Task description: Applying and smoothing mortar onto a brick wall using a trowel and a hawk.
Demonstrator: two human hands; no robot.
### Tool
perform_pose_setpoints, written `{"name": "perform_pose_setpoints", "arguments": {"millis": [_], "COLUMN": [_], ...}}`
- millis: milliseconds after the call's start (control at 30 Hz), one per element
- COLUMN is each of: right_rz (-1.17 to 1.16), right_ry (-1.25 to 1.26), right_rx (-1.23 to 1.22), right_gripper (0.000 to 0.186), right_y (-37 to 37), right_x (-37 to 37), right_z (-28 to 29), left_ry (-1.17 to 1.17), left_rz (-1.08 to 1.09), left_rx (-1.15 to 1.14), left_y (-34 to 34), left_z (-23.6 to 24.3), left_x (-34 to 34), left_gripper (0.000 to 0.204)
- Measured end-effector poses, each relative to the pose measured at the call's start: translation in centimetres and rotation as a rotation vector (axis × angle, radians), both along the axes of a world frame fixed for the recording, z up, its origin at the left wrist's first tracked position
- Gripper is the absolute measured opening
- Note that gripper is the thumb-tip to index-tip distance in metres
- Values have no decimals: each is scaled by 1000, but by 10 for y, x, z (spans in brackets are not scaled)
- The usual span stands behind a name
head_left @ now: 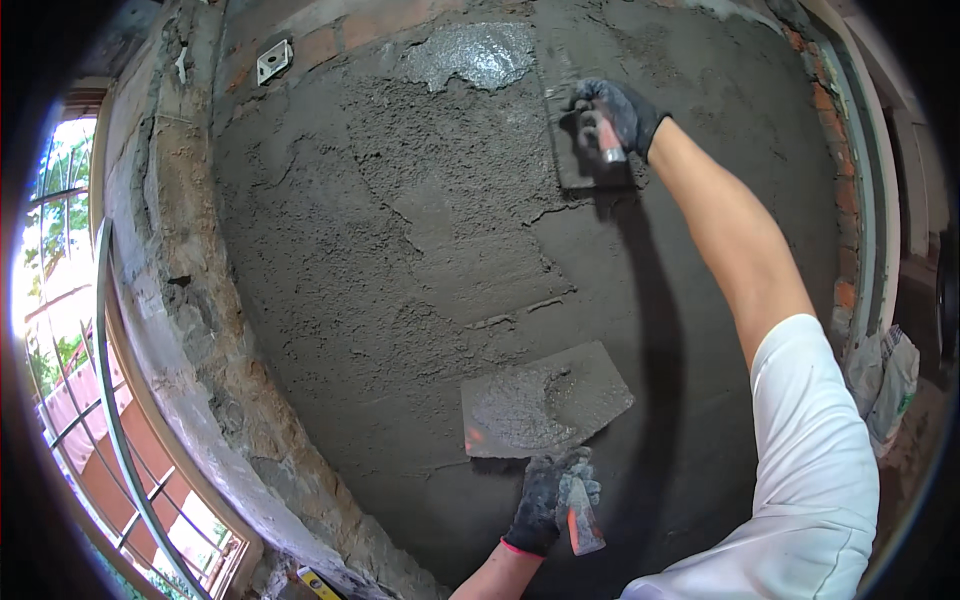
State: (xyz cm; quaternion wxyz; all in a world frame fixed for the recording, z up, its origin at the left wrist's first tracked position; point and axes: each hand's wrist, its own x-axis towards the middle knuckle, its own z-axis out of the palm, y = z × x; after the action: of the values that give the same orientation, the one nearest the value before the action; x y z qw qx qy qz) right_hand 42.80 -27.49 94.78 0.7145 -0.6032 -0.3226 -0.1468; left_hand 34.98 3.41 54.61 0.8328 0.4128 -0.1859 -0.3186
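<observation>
My right hand, in a dark glove, is closed round the reddish handle of a plastering trowel. That trowel's flat blade lies against the upper part of a wall coated in wet grey mortar. Lower down, my gloved left hand grips a second trowel with a wide, flat plate, whose orange-red handle end sticks out below the fingers. A heap of wet mortar sits on this plate. Rough mortar covers the wall's left half, while smoother patches lie at the middle and right.
At upper left an electrical box is set in the wall near bare brick. A barred window stands at left beyond a rough wall edge. A yellow spirit level lies at lower left, and a pale bag is at right.
</observation>
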Motion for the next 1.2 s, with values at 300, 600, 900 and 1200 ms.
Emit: {"name": "perform_pose_setpoints", "arguments": {"millis": [300,600,900,1200], "right_rz": [76,-477,-612,-670], "right_ry": [-50,-66,-67,-13], "right_rx": [-264,-888,-481,-638], "right_gripper": [19,17,22,20], "right_y": [154,114,13,-77], "right_x": [23,4,-33,-98], "right_z": [27,-20,20,-176], "left_ry": [100,20,-394,-61], "left_rz": [-133,-29,112,23], "left_rx": [-88,-2,96,-80], "left_y": [0,2,-3,-15], "left_z": [5,3,-3,-77], "left_x": [-6,2,-18,-31], "left_gripper": [19,28,25,21]}}
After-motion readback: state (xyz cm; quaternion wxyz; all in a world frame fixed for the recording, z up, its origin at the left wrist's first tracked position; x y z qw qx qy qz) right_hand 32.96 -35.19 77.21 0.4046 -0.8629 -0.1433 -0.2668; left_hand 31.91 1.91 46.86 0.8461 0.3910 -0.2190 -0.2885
